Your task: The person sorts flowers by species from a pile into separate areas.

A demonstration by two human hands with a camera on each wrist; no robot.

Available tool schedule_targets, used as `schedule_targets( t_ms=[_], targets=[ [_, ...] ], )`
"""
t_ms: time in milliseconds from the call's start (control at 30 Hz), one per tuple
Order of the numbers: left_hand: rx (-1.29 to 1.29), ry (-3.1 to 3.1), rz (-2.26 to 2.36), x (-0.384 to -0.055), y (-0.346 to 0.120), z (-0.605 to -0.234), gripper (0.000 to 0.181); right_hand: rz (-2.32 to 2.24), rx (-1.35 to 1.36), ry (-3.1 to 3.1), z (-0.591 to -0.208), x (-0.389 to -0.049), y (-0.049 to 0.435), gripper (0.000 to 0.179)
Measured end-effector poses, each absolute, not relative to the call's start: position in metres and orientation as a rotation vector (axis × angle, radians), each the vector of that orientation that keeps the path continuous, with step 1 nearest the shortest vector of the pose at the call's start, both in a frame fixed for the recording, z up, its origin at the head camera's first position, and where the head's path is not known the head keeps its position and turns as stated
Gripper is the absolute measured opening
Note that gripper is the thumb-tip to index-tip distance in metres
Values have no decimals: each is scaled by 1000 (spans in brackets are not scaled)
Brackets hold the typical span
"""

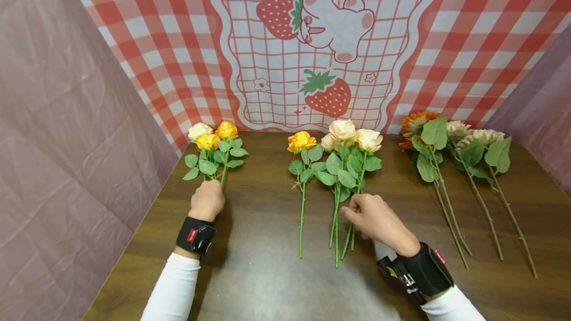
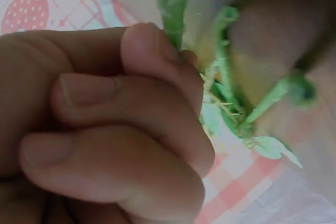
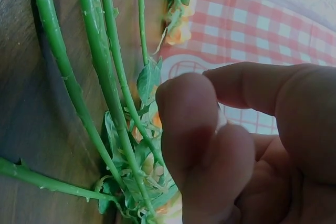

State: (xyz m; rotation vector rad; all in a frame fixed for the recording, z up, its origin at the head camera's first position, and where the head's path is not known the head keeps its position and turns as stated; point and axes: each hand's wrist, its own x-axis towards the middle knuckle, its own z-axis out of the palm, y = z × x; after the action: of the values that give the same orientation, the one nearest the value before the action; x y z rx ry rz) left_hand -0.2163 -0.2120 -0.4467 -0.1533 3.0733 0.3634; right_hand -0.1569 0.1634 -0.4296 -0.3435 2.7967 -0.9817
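Observation:
On the table's left side lies a small bunch of two orange-yellow roses [image 1: 207, 141] and a cream rose [image 1: 199, 131]. My left hand [image 1: 207, 200] is at their stems, pinching a green rose stem [image 2: 173, 9] between thumb and forefinger; two other stem ends [image 2: 223, 51] show beside it in the left wrist view. My right hand [image 1: 376, 217] hovers by the stems of the cream roses [image 1: 342, 132], fingers loosely bent. No stem shows between its fingers in the right wrist view, where several green stems [image 3: 100, 51] lie beside them. A single orange-yellow rose [image 1: 301, 141] lies left of the cream ones.
At the right lie orange flowers [image 1: 415, 125] and pale flowers [image 1: 484, 136] with long stems and broad leaves. A red-and-white checked cloth [image 1: 178, 38] hangs behind the brown wooden table [image 1: 263, 286]. Pinkish fabric [image 1: 58, 113] hangs along the left side.

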Motion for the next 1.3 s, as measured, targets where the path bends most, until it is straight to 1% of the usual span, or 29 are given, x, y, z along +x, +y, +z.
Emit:
schedule_targets(
  t_ms=[200, 333, 633, 867, 1000, 1200, 1300],
  targets=[
    [-78, 3112, 447, -212, -204, -437, 21, -982, -365, 2797, -429, -156, 163, 25],
    [22, 3130, 543, -206, -193, -427, 20, -997, -391, 2801, -428, -155, 162, 24],
    [415, 3248, 814, -184, -159, -408, 17, -1084, -510, 2792, -423, -150, 155, 13],
    [708, 3134, 1069, -159, -125, -399, 12, -1227, -645, 2709, -421, -143, 146, 6],
    [863, 2985, 1201, -146, -106, -401, 10, -1302, -746, 2603, -421, -139, 140, 9],
    [969, 2725, 1351, -132, -88, -406, 8, -1342, -876, 2486, -423, -132, 131, 21],
    [995, 2656, 1382, -131, -85, -408, 8, -1355, -913, 2439, -425, -130, 126, 16]
  ],
)
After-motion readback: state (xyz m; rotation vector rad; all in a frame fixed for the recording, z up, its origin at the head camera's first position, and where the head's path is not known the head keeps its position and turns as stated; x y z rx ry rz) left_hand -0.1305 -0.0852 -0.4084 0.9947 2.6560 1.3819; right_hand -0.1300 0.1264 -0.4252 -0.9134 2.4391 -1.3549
